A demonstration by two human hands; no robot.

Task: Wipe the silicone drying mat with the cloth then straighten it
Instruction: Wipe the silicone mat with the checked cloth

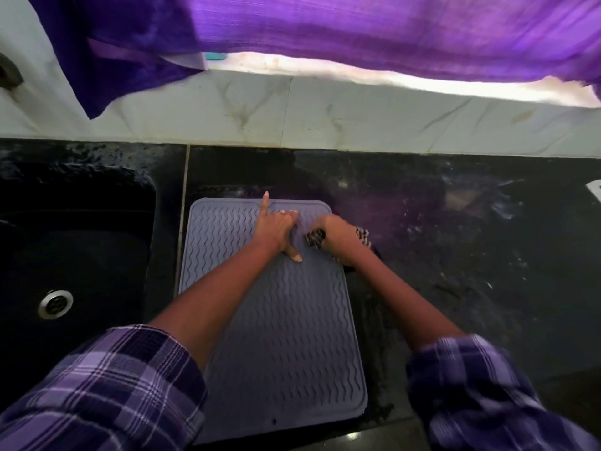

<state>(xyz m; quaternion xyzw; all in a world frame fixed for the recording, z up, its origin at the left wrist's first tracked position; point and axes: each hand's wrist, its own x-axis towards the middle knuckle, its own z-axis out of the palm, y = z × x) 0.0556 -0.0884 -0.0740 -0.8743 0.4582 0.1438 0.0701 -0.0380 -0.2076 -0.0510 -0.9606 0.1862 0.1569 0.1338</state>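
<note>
Head view looks down on a black, glossy stone counter (pixel 455 255), speckled and streaked with wet smears, backed by a wall of pale marble-veined tiles (pixel 325 115). Purple woven curtain (pixel 390 34) hangs across the top, its left end drooping in a darker fold over the tiles, with a bright sill showing under its hem. Left of the counter is a deep black sink (pixel 65 255) with rounded corners and a round metal drain (pixel 54 303). Between sink and open counter lies the mat (pixel 276 336), a grey-lilac silicone rectangle with rounded corners, a raised rim and rows of wavy ridges; it sits slightly askew, its near edge swung toward the right, and it reaches almost to the counter's front edge. Two bare forearms in rolled purple plaid sleeves (pixel 113 385) stretch over it. Left hand (pixel 276 227) rests on the mat's far half, index finger pointing straight to the far rim, thumb splayed back, other fingers curled. Right hand (pixel 336 231) is closed around a small bunched cloth (pixel 314 238), dark with a pale check pattern, pressed at the mat's far right edge; cloth ends poke out on both sides of the fist. A white object (pixel 595 189) is cut off at the right border.
</note>
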